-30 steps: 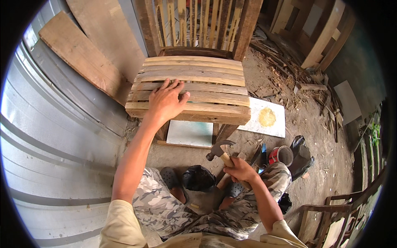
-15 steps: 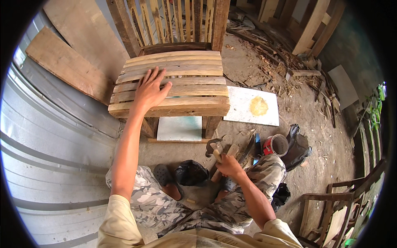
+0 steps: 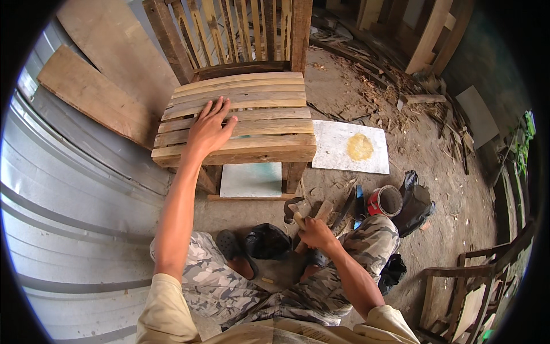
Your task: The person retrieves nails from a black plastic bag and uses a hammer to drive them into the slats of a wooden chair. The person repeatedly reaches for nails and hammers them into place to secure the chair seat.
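A wooden chair (image 3: 269, 126) with a slatted seat and slatted backrest stands in front of me. My left hand (image 3: 211, 127) lies on the seat slats with its fingers stretched out, holding nothing. Low between my knees, my right hand (image 3: 318, 234) is closed round the wooden handle of a hammer (image 3: 299, 220). The hammer's dark head points away from me, below the chair's front right leg, and is apart from the seat. Loose wood pieces (image 3: 324, 210) lie close by the right hand, partly hidden by it.
Right of the chair lies a white board (image 3: 338, 157) with a yellowish stain. A red can (image 3: 385, 201) and black plastic bags (image 3: 416, 207) sit by my right knee. Corrugated metal (image 3: 74, 229) closes the left side; wood scraps (image 3: 378, 74) litter the far floor. A wooden frame (image 3: 458, 273) stands lower right.
The view has shifted slightly. My left hand stays flat on the seat and my right hand keeps the hammer, which is at a slightly different angle.
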Motion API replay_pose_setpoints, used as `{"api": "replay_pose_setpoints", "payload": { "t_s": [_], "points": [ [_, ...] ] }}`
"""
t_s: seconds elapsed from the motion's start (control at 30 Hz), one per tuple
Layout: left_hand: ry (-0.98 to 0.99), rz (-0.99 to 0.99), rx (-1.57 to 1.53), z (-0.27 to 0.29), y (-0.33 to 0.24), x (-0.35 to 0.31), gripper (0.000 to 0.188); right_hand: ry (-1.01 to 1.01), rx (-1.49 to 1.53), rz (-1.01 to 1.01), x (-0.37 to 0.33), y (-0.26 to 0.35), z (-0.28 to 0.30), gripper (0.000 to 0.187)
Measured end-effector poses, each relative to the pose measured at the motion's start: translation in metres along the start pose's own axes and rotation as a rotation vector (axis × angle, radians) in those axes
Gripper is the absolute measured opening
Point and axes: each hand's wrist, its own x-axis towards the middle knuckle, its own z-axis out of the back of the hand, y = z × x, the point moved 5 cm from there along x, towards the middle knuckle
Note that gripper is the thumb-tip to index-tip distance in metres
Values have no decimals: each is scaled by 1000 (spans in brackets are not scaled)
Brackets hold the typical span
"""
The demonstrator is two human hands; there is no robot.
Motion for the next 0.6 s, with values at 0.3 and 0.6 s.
{"api": "replay_pose_setpoints", "payload": {
  "t_s": [0.3,0.6],
  "points": [
    [-569,-126,-252,9,-4,-36,49,-57,-54,31,15,-12,-13,36],
    [-580,229,-802,-266,3,-205,39,-13,-301,-7,4,-12,-23,35]
  ]
}}
